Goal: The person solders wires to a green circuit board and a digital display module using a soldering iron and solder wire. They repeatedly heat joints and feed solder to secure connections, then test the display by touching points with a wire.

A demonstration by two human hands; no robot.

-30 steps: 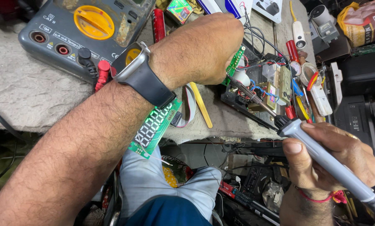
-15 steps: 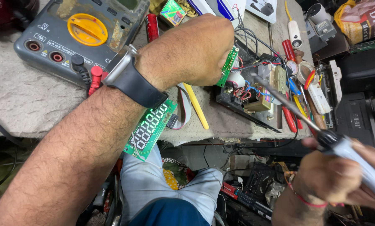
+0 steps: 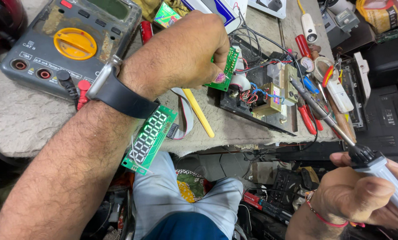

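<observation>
Your left hand (image 3: 181, 53) is clamped on the small green circuit board (image 3: 228, 69), held upright over the black chassis (image 3: 252, 113) near the bench edge. Your right hand (image 3: 363, 198) grips the soldering iron (image 3: 328, 118), its tip touching the chassis parts. The digit display board (image 3: 150, 138) overhangs the edge.

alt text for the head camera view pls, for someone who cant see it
The left hand holds a small green circuit board upright on a cluttered workbench, while the right hand aims a soldering iron toward it. A grey multimeter and green digit display lie nearby.
</observation>
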